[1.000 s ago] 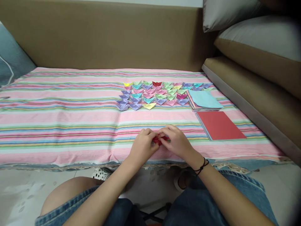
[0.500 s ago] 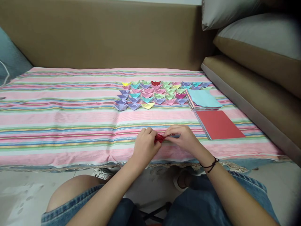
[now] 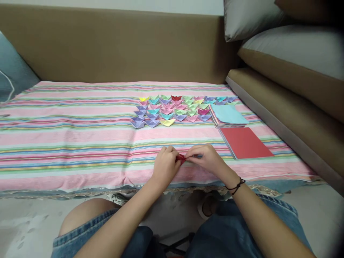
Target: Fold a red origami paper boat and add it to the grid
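Observation:
A small folded piece of red paper [image 3: 181, 158] is held between my two hands above the front part of the striped cloth [image 3: 88, 136]. My left hand [image 3: 166, 163] is closed round its left side and covers much of it. With thumb and forefinger, my right hand [image 3: 205, 158] pinches its right end. Behind my hands lie several rows of folded paper boats [image 3: 167, 123] in purple, pink, green, blue, yellow and red. The exact shape of the red piece is mostly hidden by my fingers.
A stack of red square paper [image 3: 245, 143] lies to the right of my hands. Behind it sits a thicker stack topped with light blue paper [image 3: 229, 114]. Large cushions [image 3: 292, 89] are piled along the right side, and a brown backrest [image 3: 120, 46] runs along the back.
The camera view has shifted slightly, tilting up and to the right. My hands stay on the red paper; the right fingers have moved a little closer to the left hand.

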Demonstrator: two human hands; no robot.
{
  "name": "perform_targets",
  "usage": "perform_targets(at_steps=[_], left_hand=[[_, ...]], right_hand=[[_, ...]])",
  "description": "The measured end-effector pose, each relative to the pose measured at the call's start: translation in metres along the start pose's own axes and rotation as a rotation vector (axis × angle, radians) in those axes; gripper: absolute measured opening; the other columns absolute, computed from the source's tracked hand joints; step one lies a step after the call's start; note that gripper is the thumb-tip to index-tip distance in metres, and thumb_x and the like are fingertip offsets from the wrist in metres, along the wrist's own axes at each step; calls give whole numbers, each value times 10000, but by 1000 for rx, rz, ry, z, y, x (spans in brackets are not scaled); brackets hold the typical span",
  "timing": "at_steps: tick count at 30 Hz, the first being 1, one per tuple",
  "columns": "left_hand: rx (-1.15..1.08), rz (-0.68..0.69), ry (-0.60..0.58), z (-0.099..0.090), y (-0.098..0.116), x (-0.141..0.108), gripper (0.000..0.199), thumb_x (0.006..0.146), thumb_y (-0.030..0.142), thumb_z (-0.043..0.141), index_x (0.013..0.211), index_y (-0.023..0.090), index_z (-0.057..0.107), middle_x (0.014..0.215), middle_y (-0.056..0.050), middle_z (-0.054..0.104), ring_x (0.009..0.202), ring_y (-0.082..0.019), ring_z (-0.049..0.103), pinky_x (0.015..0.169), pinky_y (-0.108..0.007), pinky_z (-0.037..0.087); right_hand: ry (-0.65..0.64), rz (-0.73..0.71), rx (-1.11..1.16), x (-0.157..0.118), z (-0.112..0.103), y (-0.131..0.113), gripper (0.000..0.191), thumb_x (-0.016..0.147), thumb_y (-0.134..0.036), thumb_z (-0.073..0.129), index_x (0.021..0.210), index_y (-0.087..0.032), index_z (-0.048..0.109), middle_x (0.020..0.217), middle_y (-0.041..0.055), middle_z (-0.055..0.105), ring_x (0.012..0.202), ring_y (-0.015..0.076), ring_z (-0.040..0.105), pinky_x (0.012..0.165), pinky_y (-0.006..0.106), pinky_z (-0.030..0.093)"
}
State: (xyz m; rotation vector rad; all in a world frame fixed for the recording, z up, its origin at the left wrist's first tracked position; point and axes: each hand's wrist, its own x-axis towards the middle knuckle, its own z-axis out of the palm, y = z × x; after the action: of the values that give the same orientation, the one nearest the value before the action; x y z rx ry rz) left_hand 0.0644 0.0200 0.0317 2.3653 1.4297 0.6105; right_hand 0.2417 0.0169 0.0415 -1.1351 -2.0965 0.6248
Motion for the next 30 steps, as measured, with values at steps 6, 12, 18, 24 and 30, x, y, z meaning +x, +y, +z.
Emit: perform_targets(at_steps=[6, 12, 18, 24, 30], left_hand=[[-228, -37, 12, 0, -5, 0, 129, 739, 144, 610, 627, 189, 656, 806, -47, 625, 796, -190, 548, 738, -325, 404], [-488, -111, 24, -10, -10, 8, 137, 716, 306, 648, 783, 188, 671, 813, -39, 667, 801, -191, 598, 748, -310, 441], [-782, -334, 131, -42, -26, 14, 400, 797, 488, 475, 960, 140, 587, 1002, -114, 662, 789, -180, 633, 676, -295, 487], [-926, -421, 62, -52, -24, 6, 363, 722, 464, 568, 899, 149, 600, 946, -95, 680, 683, -147, 643, 607, -259, 479], [-930, -379, 21, -50, -25, 6, 253, 720, 375, 572, 813, 145, 620, 851, -62, 671, 698, -143, 607, 630, -258, 464]], right_hand=[[20, -30, -31, 0, 1, 1, 113, 798, -187, 625, 741, -185, 722, 719, 45, 700, 676, 165, 634, 636, 265, 487], [50, 23, 17, -2, -1, 2, 114, 799, -211, 623, 766, -173, 726, 740, 60, 713, 681, 178, 649, 635, 276, 496], [206, 158, 176, -4, -9, 12, 163, 748, -315, 657, 766, -169, 728, 778, 81, 733, 725, 221, 681, 646, 308, 531], [290, 147, 117, 24, -30, 43, 181, 715, -323, 669, 755, -160, 735, 771, 89, 733, 717, 234, 683, 655, 324, 534], [313, 140, 19, 77, -49, 78, 84, 658, -218, 690, 701, -165, 740, 725, 72, 733, 699, 232, 680, 681, 332, 529]])
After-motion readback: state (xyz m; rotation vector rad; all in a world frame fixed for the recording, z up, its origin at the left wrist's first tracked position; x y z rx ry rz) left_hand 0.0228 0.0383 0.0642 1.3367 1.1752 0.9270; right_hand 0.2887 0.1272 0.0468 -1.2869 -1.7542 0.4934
